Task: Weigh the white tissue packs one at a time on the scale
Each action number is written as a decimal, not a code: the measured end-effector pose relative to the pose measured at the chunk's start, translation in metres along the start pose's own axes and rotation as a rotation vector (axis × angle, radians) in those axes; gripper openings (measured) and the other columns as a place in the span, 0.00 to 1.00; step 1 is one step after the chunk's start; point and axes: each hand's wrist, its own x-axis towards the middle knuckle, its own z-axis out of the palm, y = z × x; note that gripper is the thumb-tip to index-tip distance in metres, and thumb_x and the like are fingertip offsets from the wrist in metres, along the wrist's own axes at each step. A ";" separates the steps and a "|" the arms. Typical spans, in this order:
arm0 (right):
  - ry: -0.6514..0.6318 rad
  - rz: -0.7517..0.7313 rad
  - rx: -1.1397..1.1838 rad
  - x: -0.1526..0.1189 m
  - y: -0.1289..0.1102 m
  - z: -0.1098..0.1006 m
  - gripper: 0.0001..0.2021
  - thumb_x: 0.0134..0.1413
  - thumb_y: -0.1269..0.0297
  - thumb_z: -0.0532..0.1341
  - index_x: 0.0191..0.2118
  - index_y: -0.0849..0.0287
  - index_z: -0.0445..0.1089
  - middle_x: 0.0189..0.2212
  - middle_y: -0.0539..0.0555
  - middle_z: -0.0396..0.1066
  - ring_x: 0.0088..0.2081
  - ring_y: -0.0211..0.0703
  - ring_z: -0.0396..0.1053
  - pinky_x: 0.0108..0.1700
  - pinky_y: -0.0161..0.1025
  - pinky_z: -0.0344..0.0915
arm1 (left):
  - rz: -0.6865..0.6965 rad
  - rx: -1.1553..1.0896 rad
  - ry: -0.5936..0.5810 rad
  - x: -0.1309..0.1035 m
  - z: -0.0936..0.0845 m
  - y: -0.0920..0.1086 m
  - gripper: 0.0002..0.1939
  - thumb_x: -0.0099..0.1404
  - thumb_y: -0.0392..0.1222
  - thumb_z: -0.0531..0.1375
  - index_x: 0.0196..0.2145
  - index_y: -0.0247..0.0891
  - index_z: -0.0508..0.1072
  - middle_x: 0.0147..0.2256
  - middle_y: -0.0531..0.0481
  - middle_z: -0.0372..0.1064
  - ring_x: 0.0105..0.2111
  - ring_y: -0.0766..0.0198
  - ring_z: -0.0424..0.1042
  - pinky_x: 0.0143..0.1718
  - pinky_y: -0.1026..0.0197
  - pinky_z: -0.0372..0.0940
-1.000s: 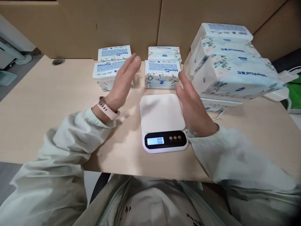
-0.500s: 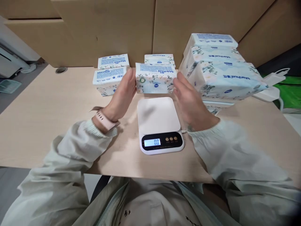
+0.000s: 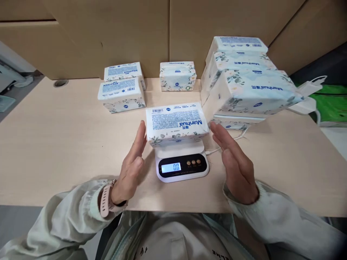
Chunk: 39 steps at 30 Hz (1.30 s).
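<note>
A white-and-blue floral pack of tissues (image 3: 176,121) lies over the plate of the white kitchen scale (image 3: 179,149), hiding most of it. The lit display (image 3: 171,167) reads 0.0. On the pack's left side is my left hand (image 3: 131,168), fingers stretched out, their tips very close to its edge; whether they touch I cannot tell. My right hand (image 3: 236,164) is held flat and open just off the pack's right end. Nothing is gripped in either hand.
Two tissue packs (image 3: 121,94) sit at the back left, and one pack (image 3: 177,76) at the back middle. A taller stack of tissue packs (image 3: 257,90) rises on the right. Cardboard boxes (image 3: 114,39) wall off the table's back edge. A white cable (image 3: 240,136) runs from the scale.
The pack of tissues came from the back middle toward me, onto the scale, its printed face now upward. Both hands moved nearer and spread apart, away from its sides.
</note>
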 end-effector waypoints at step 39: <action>0.269 0.144 0.286 0.009 0.009 0.002 0.19 0.78 0.51 0.55 0.59 0.49 0.80 0.59 0.53 0.82 0.65 0.55 0.76 0.75 0.62 0.63 | 0.001 -0.114 0.070 0.007 -0.008 -0.010 0.33 0.79 0.67 0.50 0.75 0.58 0.64 0.79 0.60 0.48 0.82 0.44 0.37 0.83 0.34 0.36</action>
